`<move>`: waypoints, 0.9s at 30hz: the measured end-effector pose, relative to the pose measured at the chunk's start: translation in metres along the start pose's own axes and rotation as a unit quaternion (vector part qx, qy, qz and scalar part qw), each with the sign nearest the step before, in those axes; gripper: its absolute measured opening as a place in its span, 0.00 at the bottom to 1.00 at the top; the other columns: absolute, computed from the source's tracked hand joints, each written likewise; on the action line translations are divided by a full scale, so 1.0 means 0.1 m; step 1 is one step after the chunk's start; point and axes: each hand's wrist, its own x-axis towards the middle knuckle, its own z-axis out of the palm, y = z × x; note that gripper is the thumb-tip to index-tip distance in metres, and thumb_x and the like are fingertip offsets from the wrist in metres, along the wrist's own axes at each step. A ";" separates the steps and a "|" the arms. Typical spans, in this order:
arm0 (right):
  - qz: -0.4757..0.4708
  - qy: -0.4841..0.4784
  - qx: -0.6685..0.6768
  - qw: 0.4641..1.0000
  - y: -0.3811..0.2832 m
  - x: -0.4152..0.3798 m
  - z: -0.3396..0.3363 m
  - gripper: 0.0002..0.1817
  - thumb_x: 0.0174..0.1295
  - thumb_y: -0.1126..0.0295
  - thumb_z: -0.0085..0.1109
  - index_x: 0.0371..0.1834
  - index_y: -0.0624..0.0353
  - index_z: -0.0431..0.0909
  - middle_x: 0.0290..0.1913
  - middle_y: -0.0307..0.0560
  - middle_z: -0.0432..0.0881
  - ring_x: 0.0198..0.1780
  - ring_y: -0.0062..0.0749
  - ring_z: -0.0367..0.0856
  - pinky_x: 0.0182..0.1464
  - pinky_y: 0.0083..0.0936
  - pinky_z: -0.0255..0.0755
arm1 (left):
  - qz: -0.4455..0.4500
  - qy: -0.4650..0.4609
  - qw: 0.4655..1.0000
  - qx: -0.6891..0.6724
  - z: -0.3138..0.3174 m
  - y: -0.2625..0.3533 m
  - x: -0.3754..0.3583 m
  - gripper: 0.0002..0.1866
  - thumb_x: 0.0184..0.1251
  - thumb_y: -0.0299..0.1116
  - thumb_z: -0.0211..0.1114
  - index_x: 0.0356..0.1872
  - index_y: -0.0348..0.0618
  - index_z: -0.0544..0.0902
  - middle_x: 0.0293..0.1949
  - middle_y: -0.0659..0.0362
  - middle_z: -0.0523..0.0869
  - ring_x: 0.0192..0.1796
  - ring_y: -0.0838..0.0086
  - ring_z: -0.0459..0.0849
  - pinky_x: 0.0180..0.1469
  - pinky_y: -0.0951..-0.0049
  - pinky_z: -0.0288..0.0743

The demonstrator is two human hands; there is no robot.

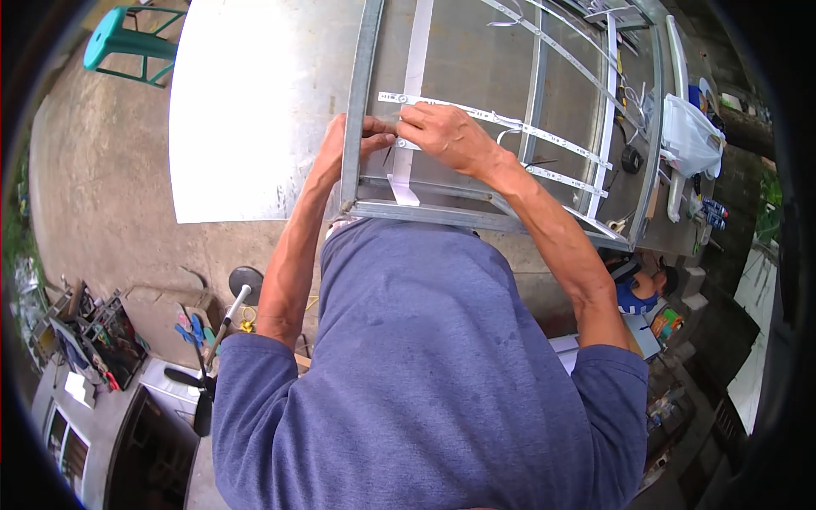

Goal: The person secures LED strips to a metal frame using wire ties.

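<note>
Over metal frame (pixel 361 110), left hand (pixel 340 149), right hand (pixel 442 136) pinching white strip (pixel 406 149)

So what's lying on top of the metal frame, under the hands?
On the metal frame, white strips lie crosswise. The left hand and right hand cover the crossing, so any fastener there is hidden.

Concrete floor (pixel 102 170), green plastic stool (pixel 127 42), daylight, cluttered tool rack (pixel 102 340)
</note>
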 end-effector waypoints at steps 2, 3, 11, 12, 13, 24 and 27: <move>0.015 0.010 0.019 1.000 -0.02 -0.05 0.00 0.07 0.61 0.76 0.59 0.42 0.59 0.79 0.38 0.43 0.76 0.42 0.36 0.81 0.43 0.32 0.81 | -0.001 -0.005 1.000 -0.016 0.02 -0.04 0.03 0.14 0.62 0.35 0.74 0.44 0.37 0.91 0.32 0.54 0.92 0.36 0.72 0.89 0.40 0.69 0.80; 0.024 0.018 0.035 0.999 -0.02 -0.09 0.03 0.07 0.62 0.76 0.59 0.42 0.59 0.79 0.37 0.43 0.76 0.41 0.36 0.82 0.43 0.32 0.81 | 0.004 -0.007 1.000 -0.029 0.04 -0.06 0.04 0.14 0.63 0.35 0.73 0.45 0.36 0.91 0.33 0.54 0.92 0.37 0.72 0.89 0.41 0.70 0.81; 0.035 -0.030 0.079 0.996 -0.05 -0.28 0.00 0.04 0.61 0.77 0.59 0.38 0.59 0.78 0.33 0.45 0.76 0.38 0.39 0.81 0.41 0.36 0.79 | -0.058 -0.089 0.977 -0.186 0.03 0.03 0.02 0.13 0.71 0.27 0.64 0.51 0.28 0.85 0.42 0.49 0.90 0.46 0.66 0.92 0.54 0.65 0.87; 0.024 -0.042 0.079 0.996 -0.04 -0.30 0.00 0.02 0.62 0.77 0.59 0.37 0.59 0.78 0.33 0.45 0.76 0.37 0.39 0.81 0.40 0.36 0.79 | -0.059 -0.093 0.975 -0.192 0.03 0.05 0.02 0.13 0.71 0.27 0.64 0.50 0.28 0.85 0.43 0.50 0.90 0.46 0.65 0.91 0.54 0.65 0.87; 0.013 -0.054 0.078 0.995 -0.03 -0.30 0.01 0.01 0.63 0.76 0.59 0.36 0.59 0.79 0.34 0.45 0.76 0.37 0.39 0.81 0.40 0.36 0.79 | -0.061 -0.097 0.973 -0.198 0.04 0.05 0.02 0.12 0.71 0.27 0.63 0.50 0.29 0.85 0.43 0.50 0.90 0.46 0.65 0.91 0.54 0.65 0.87; -0.098 -0.075 -0.046 0.991 -0.03 -0.32 0.07 0.12 0.53 0.66 0.68 0.32 0.57 0.76 0.34 0.41 0.73 0.38 0.31 0.76 0.37 0.28 0.72 | -0.091 -0.121 0.938 -0.311 0.10 -0.14 0.09 0.14 0.75 0.28 0.61 0.54 0.30 0.83 0.47 0.51 0.90 0.47 0.64 0.91 0.56 0.63 0.87; -0.108 -0.079 -0.076 0.988 -0.03 -0.34 0.08 0.08 0.54 0.69 0.65 0.32 0.58 0.76 0.33 0.41 0.72 0.37 0.30 0.75 0.37 0.27 0.72 | -0.090 -0.118 0.936 -0.318 0.10 -0.15 0.09 0.14 0.74 0.28 0.61 0.54 0.30 0.83 0.47 0.50 0.89 0.47 0.64 0.91 0.55 0.64 0.87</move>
